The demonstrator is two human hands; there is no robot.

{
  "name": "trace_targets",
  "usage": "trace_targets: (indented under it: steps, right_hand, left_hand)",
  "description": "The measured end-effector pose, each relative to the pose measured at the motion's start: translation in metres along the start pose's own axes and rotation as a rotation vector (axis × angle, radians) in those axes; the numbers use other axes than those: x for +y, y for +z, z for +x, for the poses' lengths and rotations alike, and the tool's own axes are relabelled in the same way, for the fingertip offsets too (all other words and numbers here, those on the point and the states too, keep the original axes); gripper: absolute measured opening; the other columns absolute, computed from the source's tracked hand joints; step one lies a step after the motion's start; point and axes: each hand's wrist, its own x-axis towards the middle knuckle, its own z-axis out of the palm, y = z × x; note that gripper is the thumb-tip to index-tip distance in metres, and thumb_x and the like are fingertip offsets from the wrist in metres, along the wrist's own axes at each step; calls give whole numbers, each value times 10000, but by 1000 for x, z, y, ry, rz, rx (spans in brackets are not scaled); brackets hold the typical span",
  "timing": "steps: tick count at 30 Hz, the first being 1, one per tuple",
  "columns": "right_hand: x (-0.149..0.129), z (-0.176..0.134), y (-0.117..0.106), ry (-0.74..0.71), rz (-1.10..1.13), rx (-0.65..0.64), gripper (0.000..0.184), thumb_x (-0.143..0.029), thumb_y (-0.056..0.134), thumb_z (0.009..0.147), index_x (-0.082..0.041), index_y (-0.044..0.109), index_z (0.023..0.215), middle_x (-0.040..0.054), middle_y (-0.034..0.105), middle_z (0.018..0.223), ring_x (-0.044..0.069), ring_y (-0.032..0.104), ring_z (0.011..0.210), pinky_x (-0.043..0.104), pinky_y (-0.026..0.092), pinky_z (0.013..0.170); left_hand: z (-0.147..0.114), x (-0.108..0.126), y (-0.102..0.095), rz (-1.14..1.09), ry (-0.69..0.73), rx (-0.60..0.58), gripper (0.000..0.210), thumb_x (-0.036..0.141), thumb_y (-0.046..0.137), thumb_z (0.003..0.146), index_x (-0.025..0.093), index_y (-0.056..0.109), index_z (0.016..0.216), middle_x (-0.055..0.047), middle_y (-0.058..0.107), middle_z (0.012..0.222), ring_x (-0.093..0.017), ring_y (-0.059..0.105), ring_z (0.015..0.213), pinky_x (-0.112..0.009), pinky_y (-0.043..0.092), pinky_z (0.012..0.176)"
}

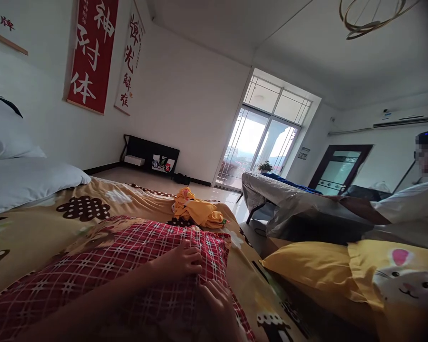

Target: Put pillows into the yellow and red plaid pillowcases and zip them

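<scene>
A red pillow (128, 256) with a white plaid pattern lies in front of me on the bed. My left hand (186, 259) rests on top of it near its far right end, fingers apart and slightly bent over the cloth. Closer to me, by the pillow's right side, my right hand (218, 298) lies with its fingers stretched over the fabric; its thumb is hidden. Neither hand visibly pinches the cloth. Beyond the pillow sits a crumpled orange-yellow cloth (199, 210).
The patterned bedsheet (50, 240) spreads under everything, with white pillows (32, 183) at the left. To the right is a yellow pillow (314, 268) with an animal-face print. A person in a white sleeve (410, 202) is beside a plastic-covered table (271, 187).
</scene>
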Motion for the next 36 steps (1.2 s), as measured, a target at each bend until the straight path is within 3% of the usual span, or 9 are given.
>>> trace_targets:
  steps: [15, 20, 23, 27, 30, 33, 36]
  right_hand:
    - [-30, -31, -11, -93, 8, -15, 274, -382, 548, 941, -237, 592, 1169, 74, 581, 1234, 194, 593, 1025, 393, 531, 867]
    - [-25, -36, -7, -90, 19, -7, 262, -373, 554, 939, -242, 595, 1161, 71, 583, 1233, 195, 594, 1027, 390, 529, 868]
    - [-21, -40, -2, -84, 31, -5, 270, -376, 547, 942, -233, 592, 1167, 73, 582, 1234, 192, 594, 1023, 392, 529, 871]
    - [-17, -48, 9, -78, 49, 1, 265, -377, 544, 944, -230, 595, 1159, 72, 587, 1220, 184, 598, 1005, 381, 532, 859]
    - [-11, -54, 19, -81, 57, 15, 235, -376, 538, 949, -216, 608, 1107, 56, 624, 1114, 153, 615, 902, 329, 543, 782]
    - [-6, -59, 26, -82, 62, 33, 165, -277, 474, 965, -243, 635, 974, 10, 657, 870, 143, 623, 764, 282, 538, 696]
    - [-4, -61, 28, -92, 42, 83, 287, -163, 380, 944, -279, 639, 900, -2, 642, 710, 166, 633, 702, 290, 536, 693]
  left_hand:
    - [1, 3, -5, 38, -29, -23, 64, 241, 557, 922, 221, 596, 969, -35, 620, 1142, -204, 511, 1105, -368, 300, 983]
    - [-1, 30, -12, -29, -14, -33, 126, 277, 550, 913, 224, 585, 1021, -49, 577, 1252, -216, 484, 1162, -384, 294, 969]
    - [-5, 48, -9, -157, 47, -58, 273, 397, 542, 900, 224, 555, 1111, -47, 592, 1189, -212, 506, 1106, -388, 308, 930]
    - [-8, 59, -4, -219, 18, -123, 399, 431, 634, 801, 178, 544, 1095, -67, 590, 1145, -236, 500, 1099, -390, 317, 933]
    - [-6, 62, -7, -220, 22, -145, 352, 435, 642, 794, 176, 556, 1015, -70, 587, 1129, -240, 501, 1089, -391, 319, 940]
    - [-6, 65, -11, -222, 22, -122, 310, 422, 627, 823, 184, 556, 1008, -54, 600, 1103, -220, 509, 1068, -378, 316, 946]
    - [-9, 70, -11, -160, 35, -93, 302, 387, 611, 851, 179, 556, 1063, -48, 624, 1049, -209, 525, 1006, -375, 331, 917]
